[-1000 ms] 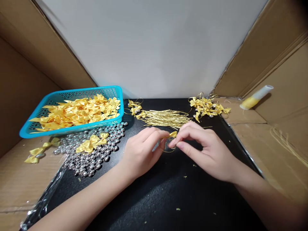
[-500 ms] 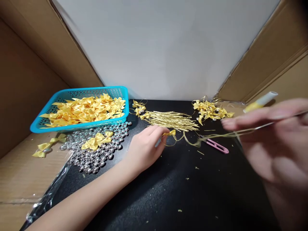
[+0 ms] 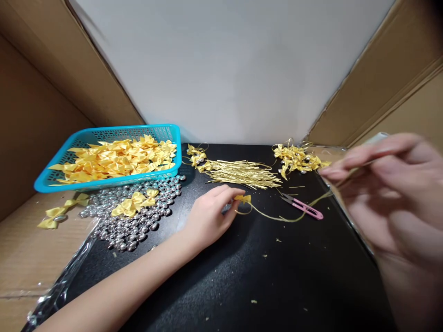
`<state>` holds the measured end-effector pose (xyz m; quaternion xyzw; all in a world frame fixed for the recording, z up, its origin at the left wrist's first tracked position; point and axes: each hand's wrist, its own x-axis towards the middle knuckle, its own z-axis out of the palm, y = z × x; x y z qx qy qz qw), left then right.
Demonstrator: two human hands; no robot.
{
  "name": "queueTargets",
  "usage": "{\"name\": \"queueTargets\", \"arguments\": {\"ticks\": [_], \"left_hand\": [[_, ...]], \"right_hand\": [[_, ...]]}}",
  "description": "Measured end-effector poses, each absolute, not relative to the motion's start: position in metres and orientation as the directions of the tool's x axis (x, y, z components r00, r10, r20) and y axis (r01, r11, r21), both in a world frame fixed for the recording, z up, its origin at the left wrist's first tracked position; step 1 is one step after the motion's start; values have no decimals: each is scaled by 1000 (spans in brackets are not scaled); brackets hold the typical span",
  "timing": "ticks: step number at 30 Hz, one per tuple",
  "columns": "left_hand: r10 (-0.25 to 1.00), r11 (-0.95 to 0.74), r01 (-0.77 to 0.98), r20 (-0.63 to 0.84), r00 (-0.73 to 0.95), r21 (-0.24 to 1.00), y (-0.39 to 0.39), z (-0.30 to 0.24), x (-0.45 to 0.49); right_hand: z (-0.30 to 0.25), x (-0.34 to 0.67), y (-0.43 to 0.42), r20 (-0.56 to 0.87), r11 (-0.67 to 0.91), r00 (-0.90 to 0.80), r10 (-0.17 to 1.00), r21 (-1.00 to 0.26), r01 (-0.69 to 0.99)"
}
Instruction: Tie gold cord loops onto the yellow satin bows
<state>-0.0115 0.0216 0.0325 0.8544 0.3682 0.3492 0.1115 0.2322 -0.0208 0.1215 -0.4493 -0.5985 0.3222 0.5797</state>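
My left hand point(image 3: 207, 214) is closed, pinching a small yellow ribbon bow point(image 3: 244, 198) at its fingertips, just above the black tabletop. A thin gold loop hangs by the bow. From the bow a pale yellow-green thread point(image 3: 277, 218) sags over the table and rises to the right. My right hand point(image 3: 398, 198), raised close to the camera and blurred, grips that thread between thumb and fingers; any needle in it cannot be made out now. Under the thread lie pink-handled thread snips point(image 3: 308, 209).
A turquoise basket point(image 3: 177, 154) full of yellow bows stands at left. Silver beads point(image 3: 133, 230) spread before it, a few bows on top. Gold ties point(image 3: 242, 175) lie mid-table, beaded bows point(image 3: 299, 159) to their right. Cardboard walls point(image 3: 374, 69) flank both sides; a thread spool point(image 3: 378, 137) is partly hidden.
My right hand has shifted its hold, and the needle seen in it before no longer shows. The thread, loosely looped before, now runs in one long sag from the bow. My left hand keeps its grip.
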Motion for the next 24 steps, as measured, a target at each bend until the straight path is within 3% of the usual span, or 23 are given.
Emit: {"name": "queueTargets", "arguments": {"ticks": [3,10,17,24], "left_hand": [[692,-721,519,500,520,459,14,30,-7],[668,-741,434,494,557,512,3,30,-1],[691,-719,405,519,504,565,3,44,-5],[718,-690,400,498,487,603,4,50,-6]], "right_hand": [[120,206,-20,358,363,72,931,-929,-66],[97,194,-11,222,215,-53,974,-971,-107],[80,185,1,93,103,-188,978,-994,42],[77,186,1,140,185,-209,968,-959,214]]}}
